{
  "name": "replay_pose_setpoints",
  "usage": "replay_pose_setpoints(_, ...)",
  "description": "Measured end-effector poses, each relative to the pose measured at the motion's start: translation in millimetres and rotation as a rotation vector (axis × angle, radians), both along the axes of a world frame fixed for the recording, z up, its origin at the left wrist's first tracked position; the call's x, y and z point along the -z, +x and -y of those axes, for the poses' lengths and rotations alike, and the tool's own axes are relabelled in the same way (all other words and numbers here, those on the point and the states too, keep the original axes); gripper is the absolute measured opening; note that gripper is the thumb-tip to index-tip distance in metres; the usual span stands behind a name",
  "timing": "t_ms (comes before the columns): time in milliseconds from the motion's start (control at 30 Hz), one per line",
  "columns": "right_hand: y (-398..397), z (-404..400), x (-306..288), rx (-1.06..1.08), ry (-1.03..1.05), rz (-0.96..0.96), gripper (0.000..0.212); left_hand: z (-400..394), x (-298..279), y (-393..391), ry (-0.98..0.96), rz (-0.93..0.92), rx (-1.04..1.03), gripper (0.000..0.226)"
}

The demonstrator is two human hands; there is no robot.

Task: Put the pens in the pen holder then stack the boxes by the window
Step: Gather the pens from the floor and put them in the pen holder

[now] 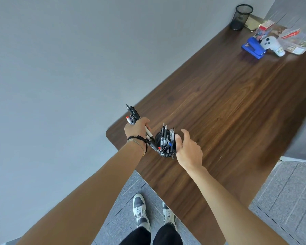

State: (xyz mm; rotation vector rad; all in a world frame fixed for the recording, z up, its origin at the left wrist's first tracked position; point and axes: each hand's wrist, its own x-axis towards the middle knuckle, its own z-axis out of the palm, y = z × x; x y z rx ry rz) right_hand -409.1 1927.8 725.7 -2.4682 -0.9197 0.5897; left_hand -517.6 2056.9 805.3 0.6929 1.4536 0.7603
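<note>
A black mesh pen holder [167, 154] stands near the left end of the dark wooden table [228, 96], with several pens [164, 137] upright in it. My left hand [136, 129] is shut on a bundle of pens [133, 114]; their lower tips point down into the holder's left rim. My right hand [189, 149] rests against the holder's right side, thumb on the rim and fingers spread. Small boxes lie at the far right: a red-and-white box [266, 25] and a clear plastic box [297, 42].
A second, empty black mesh holder [241, 16] stands at the far table corner by the grey wall. A blue stapler [253, 47] and a white controller [272, 45] lie beside the boxes. Grey carpet and my shoes are below the table's near edge.
</note>
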Motion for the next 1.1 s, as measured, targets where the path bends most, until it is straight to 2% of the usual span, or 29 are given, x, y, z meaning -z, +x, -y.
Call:
replay_pose_setpoints(67,-0.1,-0.3,0.6,0.099,0.014,-0.097,0.059,-1.7,0.8,-1.0,-0.006,-0.007,-0.009,0.011)
replay_pose_setpoints(100,-0.6,-1.3,3.3,0.192,0.057,-0.205,0.060,-1.9,1.0,-0.8,-0.013,-0.006,-0.017,0.011)
replay_pose_setpoints(233,13.0,-4.5,4.4,0.725,0.197,-0.881,0.046,-0.6,3.4,2.8,-0.046,0.018,-0.040,0.009)
replay_pose_setpoints(300,21.7,2.0,2.0,0.836,0.263,-1.013,0.033,0.4,6.9,5.0,-0.039,0.032,-0.030,0.011)
replay_pose_setpoints(367,23.0,9.3,-0.4,0.791,0.299,-0.999,0.030,1.4,8.8,10.4,-0.002,0.021,-0.006,0.012)
replay_pose_setpoints(500,15.6,15.7,-6.4,0.506,0.271,-0.859,0.032,0.6,1.5,28.8,0.111,-0.008,0.006,0.009)
replay_pose_setpoints(667,8.6,5.7,-17.7,0.252,0.278,-0.842,0.018,2.2,8.0,41.8,0.375,-0.133,0.151,0.015)
replay_pose_setpoints(800,5.9,0.5,-19.3,0.224,0.296,-0.835,0.020,16.2,26.2,37.4,0.523,-0.243,0.242,0.028)
replay_pose_setpoints(900,8.4,-3.6,-16.2,0.214,0.301,-0.826,0.019,26.1,39.0,32.3,0.553,-0.281,0.258,0.024)
replay_pose_setpoints(1100,8.0,-6.9,-15.3,0.282,0.325,-0.853,0.018,27.2,35.5,31.5,0.574,-0.202,0.201,0.025)
